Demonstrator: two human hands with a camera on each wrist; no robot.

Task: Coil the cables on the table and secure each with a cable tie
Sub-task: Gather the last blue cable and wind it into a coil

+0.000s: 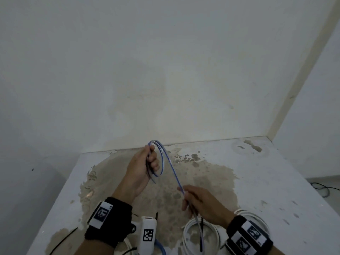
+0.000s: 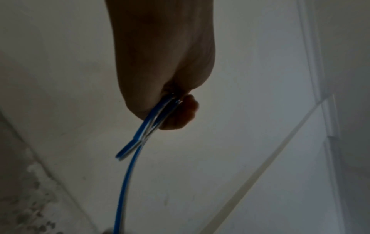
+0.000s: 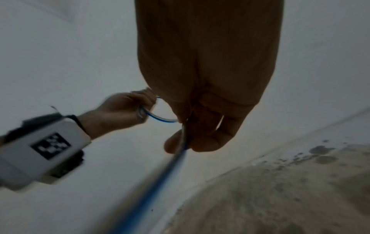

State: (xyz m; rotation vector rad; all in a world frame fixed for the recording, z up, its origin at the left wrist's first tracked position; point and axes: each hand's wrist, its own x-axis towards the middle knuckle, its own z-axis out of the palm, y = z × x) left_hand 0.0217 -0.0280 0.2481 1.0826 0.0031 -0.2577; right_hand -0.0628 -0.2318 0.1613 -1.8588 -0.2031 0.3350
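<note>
While the blue cable [image 1: 172, 167] is only a turn or so into its coil, each new loop ought to match the first in size, with the running length fed without twist so the turns lie flat together. It is thin and glossy, blue with a pale stripe, held up above the worktop [image 1: 266, 181]. Its small loop and cut end sit in the left hand [image 1: 145, 166], whose fingers are curled round the gathered strands. From there it slants down to the right hand [image 1: 200, 203], pinched between thumb and fingers. A coiled white cable [image 1: 185, 234] and black cable ties [image 1: 62, 238] lie near the front edge.
</note>
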